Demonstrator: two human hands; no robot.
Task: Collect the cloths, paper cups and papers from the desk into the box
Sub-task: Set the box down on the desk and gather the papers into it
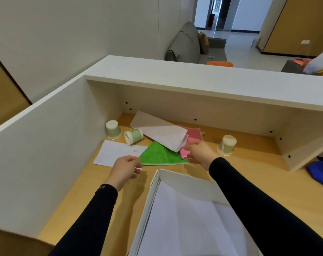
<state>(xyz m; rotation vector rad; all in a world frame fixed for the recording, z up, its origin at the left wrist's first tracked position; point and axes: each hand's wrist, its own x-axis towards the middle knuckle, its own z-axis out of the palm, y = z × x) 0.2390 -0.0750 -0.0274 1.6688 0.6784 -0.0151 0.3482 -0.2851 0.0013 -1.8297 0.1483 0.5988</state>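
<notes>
A green cloth sits at the middle of the wooden desk, its near edge slightly raised. My left hand pinches its left corner and my right hand closes on its right corner, fingers reaching over a pink cloth. A folded white paper overlaps both cloths. Another white sheet lies flat on the left. One paper cup stands upside down at the back left, a second cup lies on its side beside it, and a third cup is upside down on the right. The white box lies open in front of me with paper inside.
A white shelf overhangs the back of the desk, and a white partition walls off the left side. A blue object lies at the right edge. Bare desk surface shows on both sides of the box.
</notes>
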